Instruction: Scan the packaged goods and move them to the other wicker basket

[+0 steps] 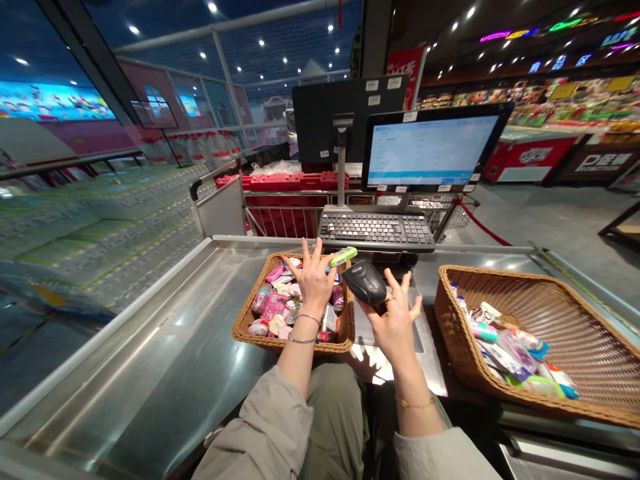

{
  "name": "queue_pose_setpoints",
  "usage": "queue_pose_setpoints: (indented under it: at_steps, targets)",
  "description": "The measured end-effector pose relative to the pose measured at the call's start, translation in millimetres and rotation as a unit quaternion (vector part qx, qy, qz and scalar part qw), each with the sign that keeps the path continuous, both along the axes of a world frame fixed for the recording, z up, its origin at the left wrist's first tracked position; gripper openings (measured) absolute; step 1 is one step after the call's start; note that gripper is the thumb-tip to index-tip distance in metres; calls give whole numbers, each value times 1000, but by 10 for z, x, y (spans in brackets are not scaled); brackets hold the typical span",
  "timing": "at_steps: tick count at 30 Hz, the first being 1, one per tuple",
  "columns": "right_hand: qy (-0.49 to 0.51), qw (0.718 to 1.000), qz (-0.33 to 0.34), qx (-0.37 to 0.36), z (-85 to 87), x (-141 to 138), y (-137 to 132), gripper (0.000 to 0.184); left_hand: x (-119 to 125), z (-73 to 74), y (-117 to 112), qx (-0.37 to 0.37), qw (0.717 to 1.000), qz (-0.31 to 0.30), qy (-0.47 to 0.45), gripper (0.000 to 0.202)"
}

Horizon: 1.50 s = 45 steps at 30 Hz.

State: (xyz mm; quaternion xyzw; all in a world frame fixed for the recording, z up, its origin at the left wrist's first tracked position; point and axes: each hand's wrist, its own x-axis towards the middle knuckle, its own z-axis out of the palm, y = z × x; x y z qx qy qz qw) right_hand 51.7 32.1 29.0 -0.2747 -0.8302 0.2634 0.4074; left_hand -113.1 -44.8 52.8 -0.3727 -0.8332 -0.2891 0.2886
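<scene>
My left hand [316,280] is above the left wicker basket [244,303], its thumb side pinching a small bright-green item [343,257] with a pale label; some of its other fingers stick out. The item's exact kind is not clear. In my right hand [394,317] is a black barcode scanner [365,283], gripped at its near end with several fingers spread away from it. The scanner's head points toward the green item, a short gap apart. Beneath my left hand the basket holds many small packaged goods, pink ones [275,307] among them.
A larger wicker basket [450,333] with several wrapped goods stands at the right of the metal counter [200,313]. Beyond the counter are a black keyboard [375,228] and a lit monitor [425,150]. Stacked bottled drinks [110,227] lie to the left.
</scene>
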Motion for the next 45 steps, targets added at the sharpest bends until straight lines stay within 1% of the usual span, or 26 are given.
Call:
queue_pose_setpoints:
  at_steps: [9, 20, 33, 38, 45]
  targets:
    - [2, 1000, -3, 11, -37, -8, 2, 26, -32, -58, 28, 19, 1000, -1, 24, 21]
    - [-1, 1000, -4, 17, -26, -6, 5, 27, -21, -34, 37, 23, 999, -3, 22, 15]
    - [2, 1000, -1, 16, -25, 3, 7, 25, -60, -86, 34, 30, 999, -5, 29, 15]
    - [1, 1000, -3, 16, -20, 4, 5, 27, -52, -69, 26, 32, 999, -4, 15, 16]
    - [-2, 1000, -3, 17, -23, 10, 5, 24, -54, -55, 8, 29, 1000, -1, 6, 16]
